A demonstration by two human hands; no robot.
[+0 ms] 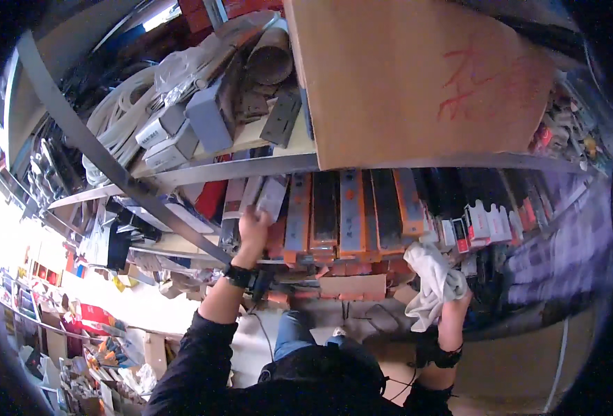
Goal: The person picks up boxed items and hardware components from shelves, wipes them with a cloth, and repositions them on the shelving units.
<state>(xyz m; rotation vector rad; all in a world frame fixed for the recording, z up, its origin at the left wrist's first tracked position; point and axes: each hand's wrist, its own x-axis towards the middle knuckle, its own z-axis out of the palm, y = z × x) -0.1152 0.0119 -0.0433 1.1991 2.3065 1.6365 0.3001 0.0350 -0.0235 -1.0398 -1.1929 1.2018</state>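
My left hand [253, 229] is closed on one of the long pale narrow boxes [272, 196] on the lower shelf, beside a red item [210, 200]; its fingertips are partly hidden. Just to its right stand long grey-and-orange boxes [296, 218] and dark ones among them. My right hand [456, 302] grips a crumpled white cloth [428, 277] below the right part of that shelf, near a row of small white-and-red cartons [481, 224].
A big cardboard box [403, 83] sits on the upper shelf, with coiled hose [112, 128] and grey boxes [210, 114] at its left. A metal upright [91, 145] crosses at left. Cluttered goods [95, 347] fill the lower left. Purple checked fabric [556, 249] hangs at right.
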